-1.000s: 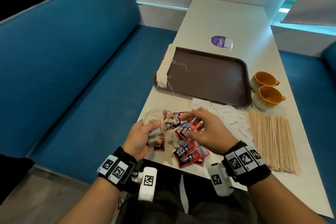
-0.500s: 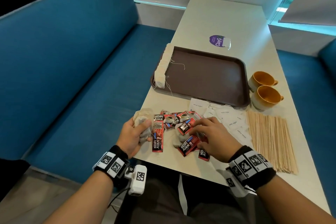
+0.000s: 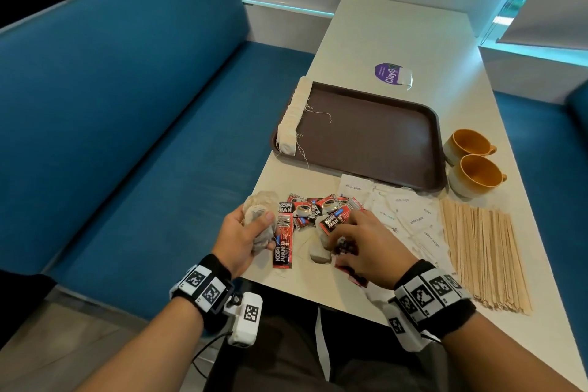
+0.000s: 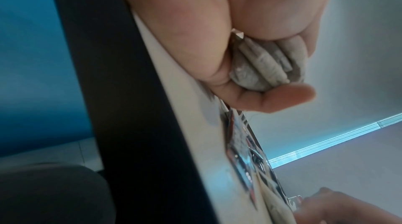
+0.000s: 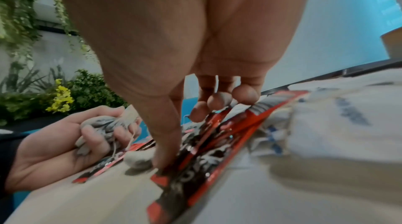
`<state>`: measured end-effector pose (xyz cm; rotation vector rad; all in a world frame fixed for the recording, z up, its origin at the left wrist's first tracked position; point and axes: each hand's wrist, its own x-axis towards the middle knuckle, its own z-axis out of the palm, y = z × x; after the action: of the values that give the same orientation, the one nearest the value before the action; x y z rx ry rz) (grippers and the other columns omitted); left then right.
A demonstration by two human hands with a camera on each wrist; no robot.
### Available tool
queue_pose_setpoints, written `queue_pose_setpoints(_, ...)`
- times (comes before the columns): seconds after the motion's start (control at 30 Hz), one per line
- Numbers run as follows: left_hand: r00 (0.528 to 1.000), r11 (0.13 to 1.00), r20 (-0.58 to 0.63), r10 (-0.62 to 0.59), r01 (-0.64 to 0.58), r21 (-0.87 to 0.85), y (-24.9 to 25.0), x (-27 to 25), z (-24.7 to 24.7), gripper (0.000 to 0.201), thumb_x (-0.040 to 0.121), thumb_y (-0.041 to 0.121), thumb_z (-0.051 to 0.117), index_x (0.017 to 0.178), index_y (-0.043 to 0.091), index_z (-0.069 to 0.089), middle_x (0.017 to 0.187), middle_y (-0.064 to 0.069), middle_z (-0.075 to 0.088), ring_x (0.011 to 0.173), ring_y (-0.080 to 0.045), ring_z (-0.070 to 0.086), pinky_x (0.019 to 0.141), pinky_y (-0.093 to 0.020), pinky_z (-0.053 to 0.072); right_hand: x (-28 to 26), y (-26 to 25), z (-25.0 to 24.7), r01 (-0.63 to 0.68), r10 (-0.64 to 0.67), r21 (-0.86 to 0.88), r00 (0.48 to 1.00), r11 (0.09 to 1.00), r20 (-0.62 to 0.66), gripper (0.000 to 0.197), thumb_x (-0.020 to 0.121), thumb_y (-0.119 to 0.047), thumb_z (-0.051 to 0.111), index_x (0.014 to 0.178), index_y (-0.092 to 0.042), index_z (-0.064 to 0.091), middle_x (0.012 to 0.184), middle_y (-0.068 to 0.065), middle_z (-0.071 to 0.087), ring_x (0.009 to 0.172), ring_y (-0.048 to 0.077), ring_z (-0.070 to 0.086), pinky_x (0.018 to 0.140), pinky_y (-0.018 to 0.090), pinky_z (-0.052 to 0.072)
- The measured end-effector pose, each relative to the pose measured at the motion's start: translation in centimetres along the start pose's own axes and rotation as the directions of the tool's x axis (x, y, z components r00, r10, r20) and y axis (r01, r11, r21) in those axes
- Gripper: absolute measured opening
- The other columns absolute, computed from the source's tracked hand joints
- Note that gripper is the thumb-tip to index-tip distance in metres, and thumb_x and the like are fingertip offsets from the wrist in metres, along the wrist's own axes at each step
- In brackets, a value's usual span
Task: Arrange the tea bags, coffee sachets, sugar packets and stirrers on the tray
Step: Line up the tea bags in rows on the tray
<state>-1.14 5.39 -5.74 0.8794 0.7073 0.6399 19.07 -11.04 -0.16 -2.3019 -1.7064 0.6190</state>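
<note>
Table (image 3: 397, 41): long, pale top, running from near to far; a blue bench (image 3: 127, 137) lies along its left side.

Tray (image 3: 375, 137): brown, sitting mid-table, mostly bare. A row of tea bags (image 3: 291, 118) stands packed along its left rim, strings trailing.

Stirrers (image 3: 483, 251): flat wooden sticks, fanned in a pile at the near right, off the tray. Likely light and stiff; best gathered in a bundle by the middle.

Two cups (image 3: 471, 162): orange inside, just right of the tray.

Sugar packets (image 3: 407, 216): white paper, loosely overlapped between the stirrers and the coffee sachets. Probably light and limp; take by an edge.

Coffee sachets (image 3: 318, 213): red and black, glossy, scattered near the table's near edge. Likely slippery in a stack; pinch flat across the short ends.

Left hand (image 3: 245, 235): fingers curled round a bunch of loose tea bags (image 4: 261, 67), soft and crushable, strings liable to tangle.

Right hand (image 3: 369, 242): fingers spread and bent down onto the sachets, thumb tip pressing beside a stray tea bag (image 3: 318, 250) on the table; nothing is lifted.
</note>
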Motion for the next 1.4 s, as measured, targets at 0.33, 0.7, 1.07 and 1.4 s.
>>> queue_pose_setpoints(0.33, 0.999, 1.0, 0.034, -0.012, 0.011, 0.013, -0.2, 0.2, -0.3, 0.038, 0.082, 0.016, 0.073, 0.115, 0.001, 0.059, 0.087, -0.019, 0.062, 0.074, -0.029, 0.06, 0.049, -0.031, 0.051, 0.2, 0.0, 0.4, -0.069, 0.072, 0.031, 0.992, 0.997, -0.102, 0.02, 0.086, -0.041, 0.073, 0.103, -0.03, 0.071, 0.102, -0.013, 0.05, 0.103, 0.008, 0.041, 0.088, 0.025, 0.04)
queue_pose_setpoints(0.7, 0.999, 1.0, 0.049, -0.005, 0.004, 0.008, -0.1, 0.1, -0.3, 0.058, 0.072, 0.027, 0.082, 0.117, 0.0, 0.057, 0.086, -0.019, 0.064, 0.077, -0.031, 0.061, 0.051, -0.032, 0.052, 2.6, -1.1, 0.2, -0.11, 0.11, -0.02, 0.994, 0.994, -0.026, 0.072, 0.087, -0.042, 0.066, 0.152, -0.029, 0.037, 0.137, -0.003, 0.046, 0.128, 0.019, 0.037, 0.11, 0.035, 0.038)
queue_pose_setpoints(1.07, 0.998, 1.0, 0.059, -0.01, 0.008, 0.023, 0.1, 0.0, -0.1, 0.043, 0.081, 0.02, 0.076, 0.114, 0.0, 0.058, 0.085, -0.016, 0.065, 0.076, -0.029, 0.061, 0.051, -0.032, 0.053, 4.0, -1.5, -0.4, -0.126, 0.115, -0.169, 0.99, 0.977, -0.076, 0.028, 0.09, -0.054, 0.063, 0.105, -0.031, 0.061, 0.116, -0.006, 0.047, 0.113, 0.017, 0.038, 0.099, 0.036, 0.042)
queue_pose_setpoints(1.4, 0.999, 1.0, 0.046, -0.013, 0.012, 0.02, 0.1, 0.0, -0.1, 0.044, 0.083, 0.016, 0.072, 0.118, -0.004, 0.055, 0.087, -0.018, 0.063, 0.076, -0.029, 0.062, 0.05, -0.031, 0.053, 4.0, -0.8, -1.9, -0.177, 0.168, -0.166, 0.983, 0.97, -0.067, 0.031, 0.088, -0.021, 0.069, 0.117, -0.03, 0.064, 0.122, -0.004, 0.049, 0.121, 0.021, 0.038, 0.104, 0.035, 0.039)
